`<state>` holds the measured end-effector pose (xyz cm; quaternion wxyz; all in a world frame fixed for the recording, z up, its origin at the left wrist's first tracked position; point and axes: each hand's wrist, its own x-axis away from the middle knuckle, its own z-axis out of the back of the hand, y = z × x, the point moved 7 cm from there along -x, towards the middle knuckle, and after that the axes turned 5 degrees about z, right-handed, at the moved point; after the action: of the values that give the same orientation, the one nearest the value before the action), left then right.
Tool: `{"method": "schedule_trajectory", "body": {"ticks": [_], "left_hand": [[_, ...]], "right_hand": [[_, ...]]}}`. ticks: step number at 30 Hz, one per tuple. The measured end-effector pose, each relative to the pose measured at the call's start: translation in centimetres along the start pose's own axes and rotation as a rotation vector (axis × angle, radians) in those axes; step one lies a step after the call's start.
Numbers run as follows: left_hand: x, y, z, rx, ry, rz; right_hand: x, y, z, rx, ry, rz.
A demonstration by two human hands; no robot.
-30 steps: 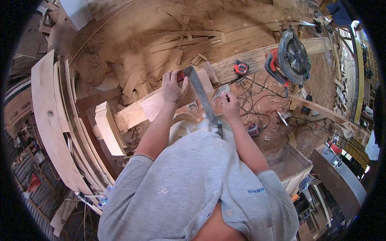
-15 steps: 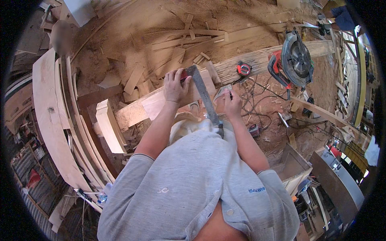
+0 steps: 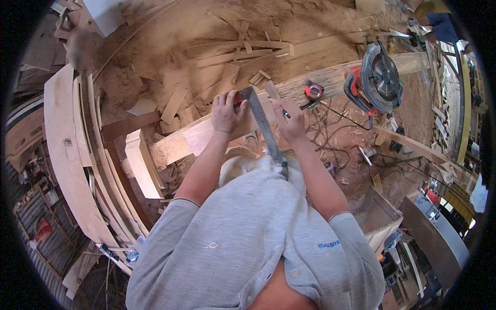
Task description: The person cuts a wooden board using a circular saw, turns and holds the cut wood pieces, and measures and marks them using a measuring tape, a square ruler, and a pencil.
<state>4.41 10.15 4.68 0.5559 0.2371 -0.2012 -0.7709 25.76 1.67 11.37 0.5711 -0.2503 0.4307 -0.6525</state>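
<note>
My left hand (image 3: 226,112) is closed over the red stock of a carpenter's square (image 3: 264,126), pressing it against a pale wooden board (image 3: 199,137). The square's long metal blade crosses the board and reaches back toward my shirt. In my right hand (image 3: 291,121) is a dark pencil or pen (image 3: 285,112), pinched between the fingers just right of the blade. Its tip lies near the blade and the board's right end, too small to see clearly. The board rests on a longer rough timber beam (image 3: 336,77).
On the beam to the right sit a red and black tape measure (image 3: 313,91) and a circular saw (image 3: 381,77). Cables (image 3: 330,132) tangle on the ground below. A pale wood block (image 3: 142,163) stands at left, beside stacked planks (image 3: 67,139). Offcuts (image 3: 227,75) litter the sawdust beyond.
My right hand has moved up and left with the pencil or pen, from beyond the beam's near edge to beside the square's blade. My left hand and the square stay put.
</note>
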Motion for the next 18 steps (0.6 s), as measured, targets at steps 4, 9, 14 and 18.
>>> {"method": "schedule_trajectory", "body": {"ticks": [4,9,14,18], "left_hand": [[0.1,0.1,-0.3,-0.04,0.01,-0.047],[0.1,0.2,-0.1,-0.066,0.038,-0.061],[0.1,0.4,0.0,-0.047,0.047,-0.067],[0.2,0.1,-0.1,-0.064,0.062,-0.077]], "right_hand": [[-1.6,0.1,-1.3,0.007,-0.001,0.015],[-1.5,0.5,-2.3,0.062,-0.077,0.033],[-0.5,0.2,-2.4,0.074,-0.173,0.055],[2.6,0.8,-1.6,0.123,-0.323,-0.047]]}}
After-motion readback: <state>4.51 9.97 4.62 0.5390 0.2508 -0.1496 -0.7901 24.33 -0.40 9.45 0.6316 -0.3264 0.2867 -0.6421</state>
